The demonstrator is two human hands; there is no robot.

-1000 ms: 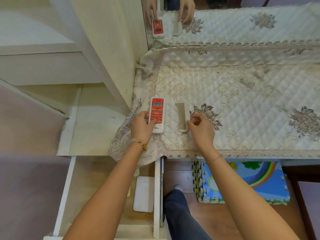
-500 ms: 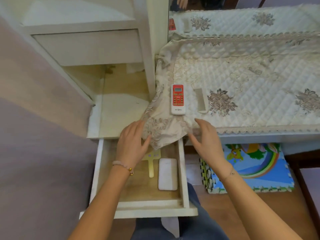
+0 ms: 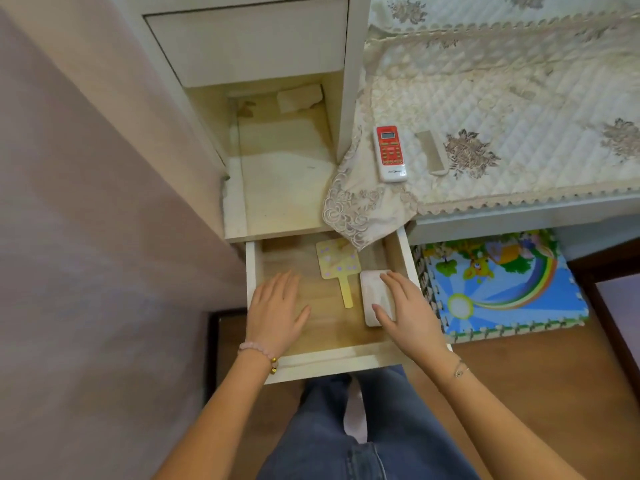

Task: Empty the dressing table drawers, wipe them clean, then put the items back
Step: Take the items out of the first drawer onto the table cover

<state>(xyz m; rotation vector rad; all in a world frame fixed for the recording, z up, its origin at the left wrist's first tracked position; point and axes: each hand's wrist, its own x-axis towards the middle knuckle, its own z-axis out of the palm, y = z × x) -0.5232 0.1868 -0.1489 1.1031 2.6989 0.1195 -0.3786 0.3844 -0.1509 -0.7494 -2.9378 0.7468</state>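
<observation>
The white drawer (image 3: pixel 332 363) is pulled out below the dressing table. Inside it lie a yellow hand mirror (image 3: pixel 337 265) with purple dots and a flat white box (image 3: pixel 374 292). My right hand (image 3: pixel 407 306) rests over the white box, fingers spread on its top and thumb at its near edge. My left hand (image 3: pixel 277 310) hovers open and flat over the bare left part of the drawer floor. On the quilted cloth (image 3: pixel 502 98) above lie a red and white remote (image 3: pixel 390 153) and a pale comb (image 3: pixel 431 156), side by side.
A lace corner of the cloth (image 3: pixel 353 209) hangs over the drawer's back right. An open cubby (image 3: pixel 284 174) above the drawer holds a crumpled pale scrap (image 3: pixel 299 98). A coloured foam mat (image 3: pixel 498 282) lies on the floor at the right. A wall stands at the left.
Both hands have left the remote and comb on the cloth and come down into the open drawer. My right hand now lies on the white box, and my view has tilted down.
</observation>
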